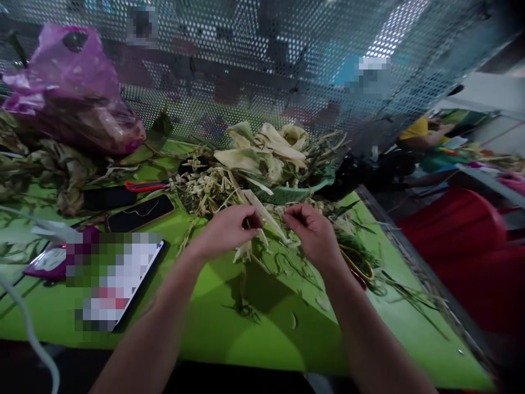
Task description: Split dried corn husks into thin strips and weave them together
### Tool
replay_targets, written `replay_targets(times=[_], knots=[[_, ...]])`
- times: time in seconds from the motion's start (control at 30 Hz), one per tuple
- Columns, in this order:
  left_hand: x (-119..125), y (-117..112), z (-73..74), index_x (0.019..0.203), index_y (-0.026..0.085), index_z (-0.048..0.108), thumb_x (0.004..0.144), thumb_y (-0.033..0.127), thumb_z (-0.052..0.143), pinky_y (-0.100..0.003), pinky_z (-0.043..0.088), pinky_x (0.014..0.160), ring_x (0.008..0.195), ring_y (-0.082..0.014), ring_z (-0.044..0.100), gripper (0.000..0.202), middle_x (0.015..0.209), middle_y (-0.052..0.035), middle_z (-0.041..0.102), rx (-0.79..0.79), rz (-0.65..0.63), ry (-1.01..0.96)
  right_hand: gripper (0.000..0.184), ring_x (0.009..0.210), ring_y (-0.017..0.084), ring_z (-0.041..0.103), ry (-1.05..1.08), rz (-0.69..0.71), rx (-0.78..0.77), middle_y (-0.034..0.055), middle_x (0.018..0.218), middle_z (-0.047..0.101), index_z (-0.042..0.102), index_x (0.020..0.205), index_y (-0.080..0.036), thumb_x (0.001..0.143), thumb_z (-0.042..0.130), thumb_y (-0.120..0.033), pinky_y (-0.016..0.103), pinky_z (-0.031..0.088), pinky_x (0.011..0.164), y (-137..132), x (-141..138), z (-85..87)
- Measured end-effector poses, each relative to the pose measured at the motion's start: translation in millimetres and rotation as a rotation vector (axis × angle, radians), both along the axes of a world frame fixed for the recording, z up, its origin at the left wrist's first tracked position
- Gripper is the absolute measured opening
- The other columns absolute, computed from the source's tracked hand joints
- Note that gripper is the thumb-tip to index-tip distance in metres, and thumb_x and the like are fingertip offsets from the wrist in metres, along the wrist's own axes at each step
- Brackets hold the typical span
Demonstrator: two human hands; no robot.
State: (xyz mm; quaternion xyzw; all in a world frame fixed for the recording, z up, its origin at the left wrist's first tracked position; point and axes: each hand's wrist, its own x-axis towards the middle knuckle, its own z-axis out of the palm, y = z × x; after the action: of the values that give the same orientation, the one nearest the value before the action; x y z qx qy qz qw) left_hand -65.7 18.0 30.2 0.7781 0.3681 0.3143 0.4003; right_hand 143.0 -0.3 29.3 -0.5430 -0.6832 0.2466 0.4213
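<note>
My left hand [229, 232] is closed, thumb and fingers curled together in a pinch. A pale dried-husk piece [244, 251] with a thin stalk hangs just below its fingertips and appears to be held there. My right hand [309, 232] is closed too, fingertips pinched; whatever they hold is too small to make out. Between the hands, a long pale husk strip [264, 213] slants down toward the right fingertips; I cannot tell whether they touch it. Beyond, a heap of cream husks [262, 156] fills a green basket [291, 194], with small husk pieces [209, 189] at its left.
Yellow-handled scissors [361, 265] lie by green strands at right. A red cutter [143, 186], a phone [141, 213] and a tablet [133, 279] lie at left. Behind stand a purple bag [88, 93] and perforated metal mesh [246, 54]. Red chairs [459, 224] stand beyond the table's right edge.
</note>
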Motion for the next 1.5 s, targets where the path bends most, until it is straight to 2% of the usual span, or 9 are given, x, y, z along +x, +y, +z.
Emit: replay_targets(times=[0.13,0.3,0.4,0.53,0.73,0.9,1.1,1.37,1.5], knots=[[-15,-4,6.2,0.089,0.023,0.066,0.070,0.027,0.060,-0.030,0.038,0.076,0.086,-0.0193,0.054,0.020,0.088,-0.0020,0.064,0.158,-0.184,0.354,0.011,0.067,0.013,0.050,-0.009,0.151,-0.137,-0.0007,0.071,0.055,0.056,0.082,-0.019,0.083,0.055,-0.031,0.026,0.040,0.065,2,3,-2.5],[-8,-5,-3.0,0.086,0.023,0.065,0.065,0.029,0.060,-0.029,0.036,0.067,0.079,-0.0210,0.056,0.022,0.082,-0.0030,0.065,0.186,-0.187,0.643,0.009,0.064,0.013,0.052,-0.008,0.283,-0.340,-0.0015,0.068,0.055,0.054,0.077,-0.018,0.082,0.054,-0.027,0.026,0.039,0.061,3,-2,-9.6],[-5,-3,-5.7,0.082,0.022,0.064,0.067,0.026,0.056,-0.028,0.035,0.063,0.076,-0.0201,0.057,0.018,0.079,-0.0034,0.065,0.157,-0.139,0.718,0.010,0.060,0.012,0.055,-0.034,0.348,-0.454,-0.0023,0.067,0.054,0.053,0.077,-0.019,0.082,0.053,-0.027,0.024,0.038,0.056,3,-3,-14.5],[-5,0,-6.3,0.084,0.021,0.064,0.067,0.026,0.055,-0.027,0.035,0.060,0.074,-0.0184,0.058,0.019,0.081,-0.0034,0.066,0.097,-0.123,0.716,0.008,0.051,0.012,0.053,-0.069,0.378,-0.570,-0.0039,0.059,0.051,0.052,0.077,-0.019,0.082,0.052,-0.025,0.024,0.036,0.051,0,-6,-18.1],[-4,3,-14.4,0.078,0.020,0.064,0.064,0.028,0.059,-0.028,0.038,0.064,0.077,-0.0200,0.057,0.017,0.078,-0.0045,0.064,0.139,-0.131,0.772,0.011,0.051,0.011,0.053,0.101,0.449,-0.655,-0.0043,0.061,0.051,0.049,0.076,-0.019,0.080,0.056,-0.026,0.023,0.036,0.051,-1,-15,-26.8],[-7,6,-15.0,0.079,0.019,0.065,0.065,0.030,0.061,-0.029,0.040,0.071,0.083,-0.0205,0.055,0.019,0.083,-0.0046,0.062,0.173,-0.126,0.672,0.015,0.055,0.011,0.052,0.249,0.459,-0.636,-0.0044,0.062,0.051,0.050,0.076,-0.018,0.078,0.059,-0.029,0.024,0.038,0.056,1,-16,-25.8],[-12,4,-2.3,0.086,0.020,0.066,0.066,0.022,0.063,-0.036,0.039,0.088,0.101,-0.0238,0.050,0.020,0.103,-0.0066,0.060,0.266,-0.007,0.439,0.017,0.060,0.010,0.050,0.378,0.423,-0.551,-0.0030,0.069,0.050,0.053,0.076,-0.017,0.077,0.062,-0.031,0.024,0.040,0.061,-3,-16,-10.2],[-5,0,3.0,0.089,0.019,0.062,0.071,0.016,0.058,-0.030,0.043,0.079,0.088,-0.0180,0.057,0.020,0.091,-0.0025,0.065,0.086,0.067,0.185,0.017,0.060,0.010,0.048,0.379,0.399,-0.407,-0.0034,0.067,0.048,0.052,0.077,-0.017,0.080,0.061,-0.032,0.023,0.039,0.057,-6,-15,-2.2],[-3,-2,3.8,0.091,0.018,0.063,0.071,0.016,0.058,-0.029,0.043,0.082,0.090,-0.0174,0.058,0.020,0.094,-0.0030,0.065,0.071,0.077,0.110,0.017,0.060,0.010,0.047,0.278,0.363,-0.324,-0.0031,0.067,0.048,0.053,0.079,-0.017,0.083,0.058,-0.033,0.023,0.037,0.056,-9,-16,-1.7]])
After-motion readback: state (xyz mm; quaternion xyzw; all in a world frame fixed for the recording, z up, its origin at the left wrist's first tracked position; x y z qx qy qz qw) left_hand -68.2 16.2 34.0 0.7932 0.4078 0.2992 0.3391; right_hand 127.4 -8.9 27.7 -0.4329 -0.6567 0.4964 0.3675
